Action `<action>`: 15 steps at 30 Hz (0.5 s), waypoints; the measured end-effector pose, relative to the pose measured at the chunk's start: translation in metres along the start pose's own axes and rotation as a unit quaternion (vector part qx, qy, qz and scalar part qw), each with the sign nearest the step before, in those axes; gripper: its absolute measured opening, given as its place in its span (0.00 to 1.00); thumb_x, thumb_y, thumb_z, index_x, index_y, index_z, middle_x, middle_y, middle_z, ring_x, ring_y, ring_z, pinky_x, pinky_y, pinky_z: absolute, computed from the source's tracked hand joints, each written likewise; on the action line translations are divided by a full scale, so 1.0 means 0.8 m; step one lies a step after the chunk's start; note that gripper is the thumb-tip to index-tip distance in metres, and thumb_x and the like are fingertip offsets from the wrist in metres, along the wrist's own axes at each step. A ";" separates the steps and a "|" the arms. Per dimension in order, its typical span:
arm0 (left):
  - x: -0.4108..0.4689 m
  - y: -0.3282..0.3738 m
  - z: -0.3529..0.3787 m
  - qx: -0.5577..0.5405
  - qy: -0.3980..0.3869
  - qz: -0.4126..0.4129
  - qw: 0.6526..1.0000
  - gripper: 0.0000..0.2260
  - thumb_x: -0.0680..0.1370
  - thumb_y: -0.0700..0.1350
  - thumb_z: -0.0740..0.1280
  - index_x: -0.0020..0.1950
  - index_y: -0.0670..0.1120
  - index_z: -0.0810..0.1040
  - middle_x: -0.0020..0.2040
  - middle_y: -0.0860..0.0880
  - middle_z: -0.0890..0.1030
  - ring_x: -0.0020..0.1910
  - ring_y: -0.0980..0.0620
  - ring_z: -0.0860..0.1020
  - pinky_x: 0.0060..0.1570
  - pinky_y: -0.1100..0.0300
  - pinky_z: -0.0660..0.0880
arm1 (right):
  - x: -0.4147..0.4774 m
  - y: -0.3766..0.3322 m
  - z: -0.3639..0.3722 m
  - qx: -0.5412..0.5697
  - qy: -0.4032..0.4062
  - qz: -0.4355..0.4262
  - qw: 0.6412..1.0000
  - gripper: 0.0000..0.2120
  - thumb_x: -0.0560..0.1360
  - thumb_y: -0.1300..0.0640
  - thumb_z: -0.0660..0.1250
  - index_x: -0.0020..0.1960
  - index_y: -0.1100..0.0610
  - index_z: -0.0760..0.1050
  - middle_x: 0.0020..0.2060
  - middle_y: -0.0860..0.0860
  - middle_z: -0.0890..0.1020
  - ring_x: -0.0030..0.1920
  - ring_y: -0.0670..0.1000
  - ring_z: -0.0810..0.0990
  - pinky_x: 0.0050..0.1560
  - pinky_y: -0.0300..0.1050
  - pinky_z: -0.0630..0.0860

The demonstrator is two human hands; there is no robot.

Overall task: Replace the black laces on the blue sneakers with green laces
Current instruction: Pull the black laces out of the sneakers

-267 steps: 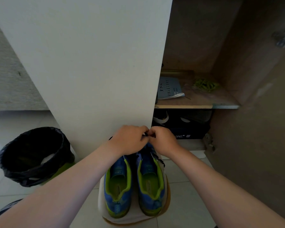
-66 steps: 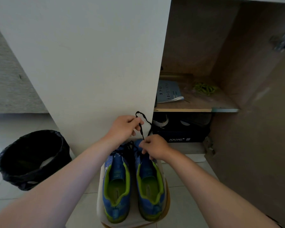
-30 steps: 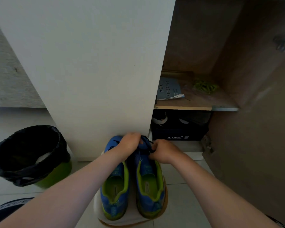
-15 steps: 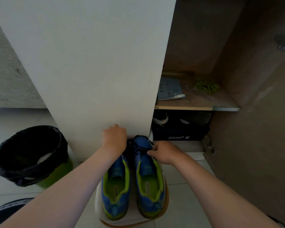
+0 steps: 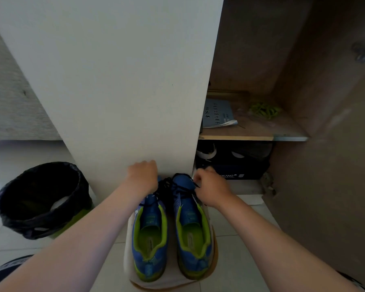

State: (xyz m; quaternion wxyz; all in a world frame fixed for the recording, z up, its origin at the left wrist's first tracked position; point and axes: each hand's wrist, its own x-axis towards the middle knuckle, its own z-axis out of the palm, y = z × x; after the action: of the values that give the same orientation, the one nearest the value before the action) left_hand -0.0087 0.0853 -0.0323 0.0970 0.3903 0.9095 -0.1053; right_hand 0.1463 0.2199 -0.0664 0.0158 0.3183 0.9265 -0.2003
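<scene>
The blue sneakers sit side by side on a low stool on the floor, toes at the far end against a white cupboard door. The black laces are bunched in a tangle over the far eyelets. The right hand pinches a strand at the right shoe's right edge. The left hand is curled over the left shoe's toe, and whether it grips any lace cannot be told. A sideways tug could snag in that tangle and tighten it rather than free it. A hard pull could also drag a shoe off the narrow stool, since nothing visibly pins the right shoe down. The green laces lie well apart on the shelf at far right, and a loose coil could knot when lifted.
</scene>
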 end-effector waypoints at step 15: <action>-0.007 0.037 0.031 -0.195 -0.060 0.155 0.967 0.17 0.71 0.63 0.66 0.53 0.54 0.80 0.49 0.53 0.82 0.50 0.52 0.79 0.51 0.54 0.76 | -0.002 -0.026 0.025 -0.120 -0.045 -0.079 0.989 0.09 0.78 0.57 0.64 0.56 0.53 0.79 0.57 0.55 0.74 0.52 0.59 0.79 0.42 0.49 0.72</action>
State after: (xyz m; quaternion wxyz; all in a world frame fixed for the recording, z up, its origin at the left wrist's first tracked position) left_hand 0.0191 0.0949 -0.0582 0.2405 0.4931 0.8334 0.0671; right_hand 0.1328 0.1964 -0.0767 0.0796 0.2301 0.9645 -0.1020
